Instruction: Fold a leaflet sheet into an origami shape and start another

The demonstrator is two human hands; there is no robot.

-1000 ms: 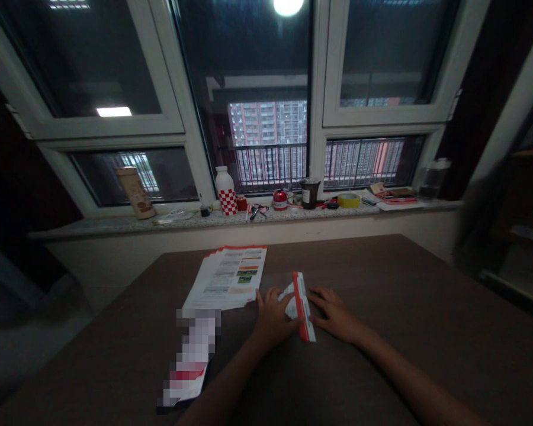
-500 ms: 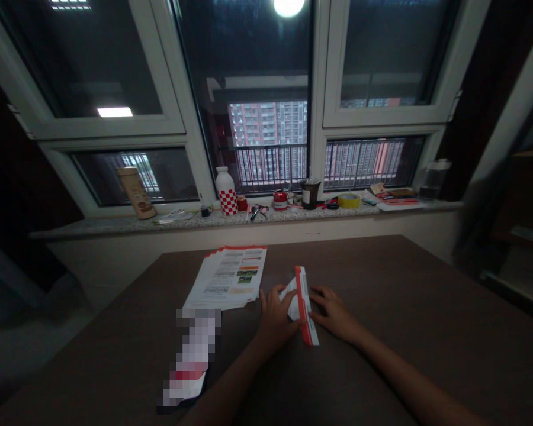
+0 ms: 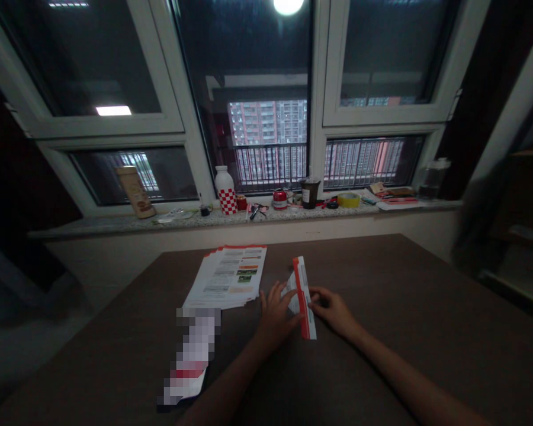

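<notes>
A folded sheet of paper (image 3: 304, 299), white with an orange-red band along it, lies between my hands, raised slightly off the dark table. On its left side is my left hand (image 3: 275, 313), fingers spread, with thumb and forefinger resting against the red band. From beneath the band a white triangular flap of printed paper (image 3: 293, 296) shows beside those fingers. My right hand (image 3: 333, 310) pinches the strip's right edge between thumb and curled fingers. Part of the grip is hidden behind the fingers.
A stack of printed sheets (image 3: 231, 278) lies left of my hands. Nearer to me is a pixelated flat object (image 3: 195, 355) with a dark edge. On the windowsill stand a checkered bottle (image 3: 227, 192), a tan tumbler (image 3: 135, 192), a dark cup (image 3: 310, 194) and yellow tape (image 3: 349, 200).
The folded paper has shifted slightly away from me and tilted a little. My right fingers have curled in to pinch its edge. My left hand has barely moved.
</notes>
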